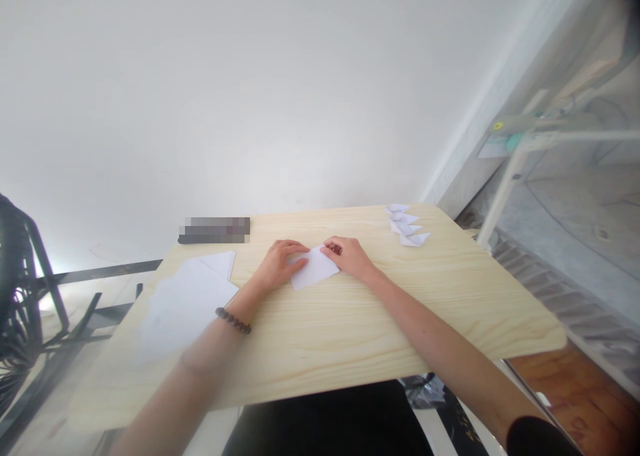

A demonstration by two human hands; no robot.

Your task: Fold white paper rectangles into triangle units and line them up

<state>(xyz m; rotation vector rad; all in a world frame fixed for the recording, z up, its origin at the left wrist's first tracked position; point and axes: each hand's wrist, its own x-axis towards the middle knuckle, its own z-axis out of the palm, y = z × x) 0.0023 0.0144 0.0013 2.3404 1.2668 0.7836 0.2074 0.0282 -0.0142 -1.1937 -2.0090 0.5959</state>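
A small piece of folded white paper [314,269] lies on the table in front of me. My left hand [280,263], with a dark bead bracelet on its wrist, holds the paper's left side, fingers at the far edge and thumb on top. At the upper right corner, my right hand [345,256] pinches the paper between thumb and curled fingers. The fingertips of the right hand are partly hidden.
White paper sheets [185,309] lie at the left of the wooden table [320,356]. Several folded paper pieces [407,226] stand in a row at the far right. A blurred-out dark object [215,231] sits at the back left. Beyond the table are a wall and a black chair [30,289].
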